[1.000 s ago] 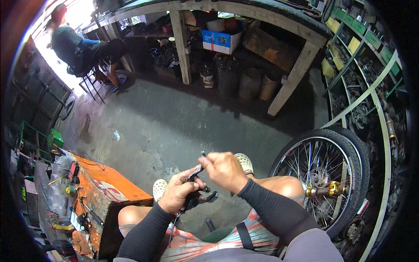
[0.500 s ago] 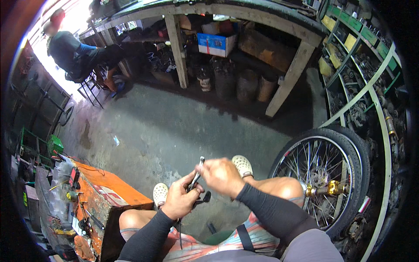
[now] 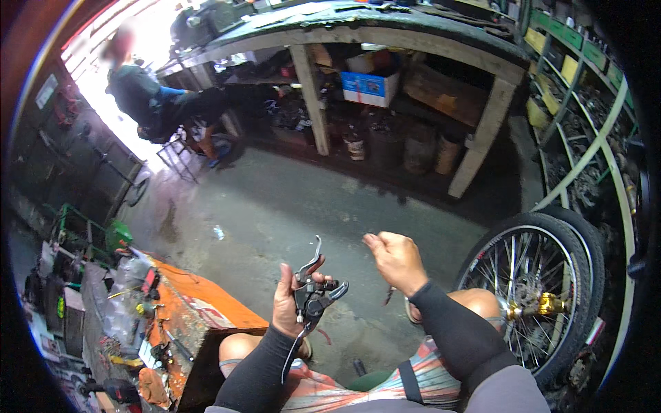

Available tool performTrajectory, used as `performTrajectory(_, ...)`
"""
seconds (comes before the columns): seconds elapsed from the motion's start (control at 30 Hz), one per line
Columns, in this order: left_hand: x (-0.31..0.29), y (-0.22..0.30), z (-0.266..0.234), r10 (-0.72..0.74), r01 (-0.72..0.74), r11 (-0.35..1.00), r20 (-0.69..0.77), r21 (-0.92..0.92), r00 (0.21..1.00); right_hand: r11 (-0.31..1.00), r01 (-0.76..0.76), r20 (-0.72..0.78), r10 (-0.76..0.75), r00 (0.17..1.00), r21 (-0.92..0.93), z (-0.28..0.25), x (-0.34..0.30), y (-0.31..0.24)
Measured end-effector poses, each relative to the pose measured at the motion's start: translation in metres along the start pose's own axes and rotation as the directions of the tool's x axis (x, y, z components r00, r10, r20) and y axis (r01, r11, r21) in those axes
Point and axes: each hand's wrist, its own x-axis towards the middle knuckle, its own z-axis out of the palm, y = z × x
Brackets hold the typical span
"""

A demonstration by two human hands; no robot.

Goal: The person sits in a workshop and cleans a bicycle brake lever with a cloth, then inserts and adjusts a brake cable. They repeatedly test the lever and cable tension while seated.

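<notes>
My left hand point(image 3: 288, 303) grips a black bicycle brake lever assembly point(image 3: 313, 289) with a silver lever pointing up and a thin cable hanging below it. My right hand point(image 3: 396, 260) is lifted just to the right of it, fingers curled, apart from the part; whether it pinches anything I cannot tell. Both forearms wear dark sleeves and rest above my knees.
An orange toolbox point(image 3: 193, 310) with scattered tools stands at my left. A spoked bicycle wheel point(image 3: 537, 296) with a gold hub leans at the right by green shelving point(image 3: 585, 144). A wooden workbench point(image 3: 385, 41) with cans beneath is ahead. Another person point(image 3: 148, 96) sits far left.
My right hand has come off the brake lever and moved to the right. The left hand keeps its hold, and the view has tilted slightly.
</notes>
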Motion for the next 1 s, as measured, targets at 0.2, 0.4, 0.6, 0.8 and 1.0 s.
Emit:
performTrajectory(0.2, 0.009, 0.011, -0.004, 0.016, -0.007, 0.995, 0.085, -0.102, 0.996, 0.998, -0.027, 0.158, 0.016, 0.987, 0.065, -0.002, -0.013, -0.004)
performTrajectory(0.4, 0.013, 0.010, -0.013, 0.012, -0.010, 1.000, 0.103, -0.022, 0.995, 0.976, -0.020, 0.205, -0.026, 0.978, 0.218, 0.014, -0.018, 0.009)
performTrajectory(0.6, 0.019, -0.003, -0.014, 0.158, -0.149, 0.985, -0.110, 0.087, 0.981, 0.823, -0.236, 0.363, 0.039, 0.931, 0.517, 0.036, -0.043, 0.006)
performTrajectory(0.8, 0.012, -0.025, -0.001, 0.237, -0.207, 0.964, -0.178, 0.169, 0.955, 0.787, -0.074, 0.304, -0.148, 0.941, 0.612, 0.068, -0.051, 0.017)
performTrajectory(1.0, 0.000, -0.007, 0.013, -0.134, 0.156, 0.977, -0.145, 0.149, 0.980, 0.960, -0.107, 0.120, 0.078, 0.990, 0.257, 0.069, -0.023, 0.027)
